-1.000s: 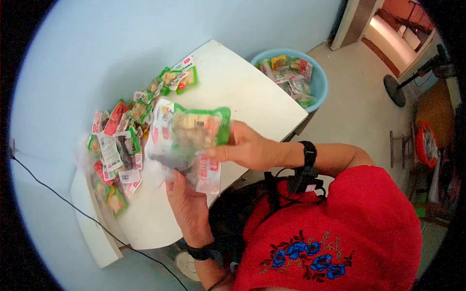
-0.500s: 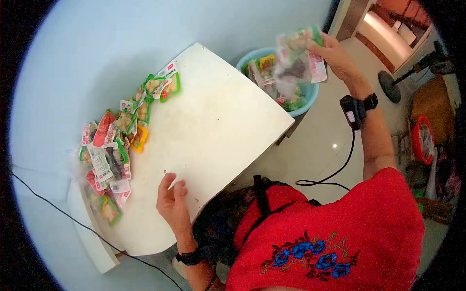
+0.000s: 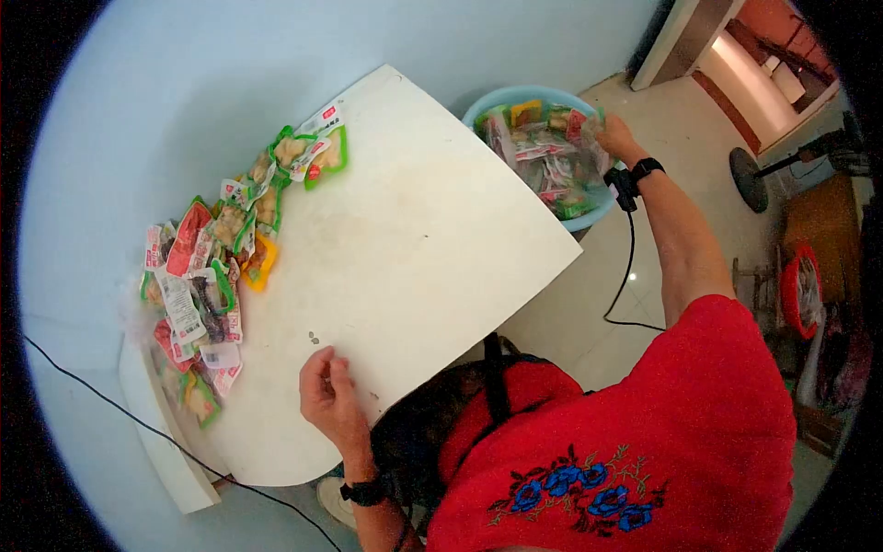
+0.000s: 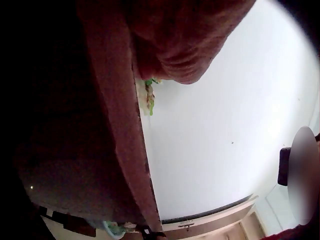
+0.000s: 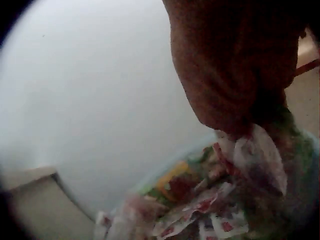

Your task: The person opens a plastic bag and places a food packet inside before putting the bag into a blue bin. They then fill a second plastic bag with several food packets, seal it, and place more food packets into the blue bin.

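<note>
My right hand [image 3: 622, 140] is at the far-right rim of the light blue basin [image 3: 589, 219], gripping clear food packets. In the right wrist view, a whitish plastic packet [image 5: 260, 157] and a green-edged one hang below that hand, over the basin's contents; the fingertips are mostly hidden. Vacuum-sealed snack packets [image 3: 552, 152] fill the basin. My left hand [image 3: 333, 397], fingers loosely curled and holding nothing, is at the near side of the white table [image 3: 395, 230]. A pile of snack packets [image 3: 189, 308] with green, red and yellow edges lies along the table's wall side.
A black cable [image 3: 175, 437] runs past the table's left end. Beyond the basin, a black fan [image 3: 750, 179] stands on the floor, and a red basin [image 3: 802, 290] sits at the right. A pale blue wall [image 3: 230, 64] borders the table.
My right hand has carried several packets from above the table to the basin and lowered them there. My left hand has let go of them and stayed at the table's near side.
</note>
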`<state>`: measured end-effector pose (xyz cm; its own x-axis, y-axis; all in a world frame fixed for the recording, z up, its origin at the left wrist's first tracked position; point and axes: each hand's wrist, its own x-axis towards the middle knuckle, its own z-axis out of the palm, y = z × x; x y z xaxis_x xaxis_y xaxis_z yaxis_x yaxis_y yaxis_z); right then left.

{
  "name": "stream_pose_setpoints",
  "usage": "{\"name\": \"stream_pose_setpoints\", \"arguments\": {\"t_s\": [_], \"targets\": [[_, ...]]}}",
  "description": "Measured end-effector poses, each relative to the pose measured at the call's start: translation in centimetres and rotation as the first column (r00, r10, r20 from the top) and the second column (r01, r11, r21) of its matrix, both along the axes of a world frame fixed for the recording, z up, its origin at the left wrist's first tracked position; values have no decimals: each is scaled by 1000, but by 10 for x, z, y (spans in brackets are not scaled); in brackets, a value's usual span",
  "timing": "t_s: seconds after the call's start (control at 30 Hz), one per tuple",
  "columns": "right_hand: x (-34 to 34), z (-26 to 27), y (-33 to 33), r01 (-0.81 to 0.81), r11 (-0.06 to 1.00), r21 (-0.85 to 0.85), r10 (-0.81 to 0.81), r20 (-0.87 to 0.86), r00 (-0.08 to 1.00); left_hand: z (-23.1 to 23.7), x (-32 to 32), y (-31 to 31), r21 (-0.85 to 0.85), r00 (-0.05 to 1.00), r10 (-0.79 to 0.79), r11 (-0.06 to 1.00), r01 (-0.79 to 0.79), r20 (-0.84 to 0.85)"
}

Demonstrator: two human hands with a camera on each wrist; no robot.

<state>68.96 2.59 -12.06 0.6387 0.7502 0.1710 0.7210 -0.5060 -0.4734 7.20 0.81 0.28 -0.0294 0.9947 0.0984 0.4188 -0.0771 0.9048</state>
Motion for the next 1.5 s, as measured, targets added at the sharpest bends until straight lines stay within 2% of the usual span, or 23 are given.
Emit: {"name": "stream_pose_setpoints", "arguments": {"t_s": [0.1,0.2,0.3,0.4,0.5,0.57,0.63,0.67,0.7,0.73,0.77,0.8,0.83,0.9,0.97,1.03,1.13,1.17,1.27,1.37,1.47,1.5], "targets": [[19,-24,6,93,962,-257,-123,-101,987,-2,-2,1,8,1000,-5,1000,6,-26],[29,-43,1,36,947,-319,-11,79,997,0,2,1,27,998,-4,1000,5,-56],[30,-45,-6,6,979,-205,-6,-1,1000,-2,0,2,72,996,-13,997,19,-86],[35,-53,-6,35,940,-339,-49,-32,998,-2,0,3,82,999,-36,996,39,-33],[31,-87,8,177,903,-392,-70,271,960,-1,0,2,74,999,-33,997,36,-39],[-9,-52,0,151,921,-360,-7,373,928,0,1,3,40,1000,-13,999,14,-21],[-11,-55,-6,62,913,-404,144,459,877,2,4,2,-21,998,43,999,-42,54],[11,-71,-3,-1,887,-462,258,494,830,0,3,3,55,1000,5,998,-6,19],[-27,-19,-2,2,805,-594,267,365,892,-3,1,5,134,1000,-18,991,21,-23],[27,-81,-4,63,857,-511,234,496,836,-3,-1,8,214,997,-30,976,44,-68],[20,-81,-13,19,933,-359,200,564,801,1,0,7,179,999,-15,984,24,-52],[42,-90,-5,8,849,-528,339,557,758,6,0,6,140,1000,1,990,4,-30],[57,-105,-9,-45,954,-295,180,446,877,5,-3,5,122,1000,-15,992,14,15],[71,-106,-8,-251,940,-231,327,397,858,9,-3,3,114,999,0,993,-5,49],[91,-111,-1,-235,966,-107,258,358,897,7,-5,5,163,998,-25,986,14,62],[72,-93,-3,-127,990,-64,142,547,825,8,-6,4,143,996,-21,990,8,87],[67,-61,1,-168,949,-266,253,328,910,3,-9,4,112,989,-44,993,28,143],[65,-55,1,-235,937,-258,319,359,877,1,-11,4,96,985,-49,995,33,165],[-1,22,13,-129,939,-318,146,30,989,-3,-16,3,109,981,-99,991,81,168],[19,52,43,-227,952,-205,268,201,942,-4,-34,10,-34,899,-238,963,269,368],[42,76,65,-332,936,-112,350,374,859,26,-65,29,-162,913,-335,912,376,232],[-12,121,71,-330,943,-35,330,5,944,30,-73,38,-168,929,-322,921,351,181]]}}
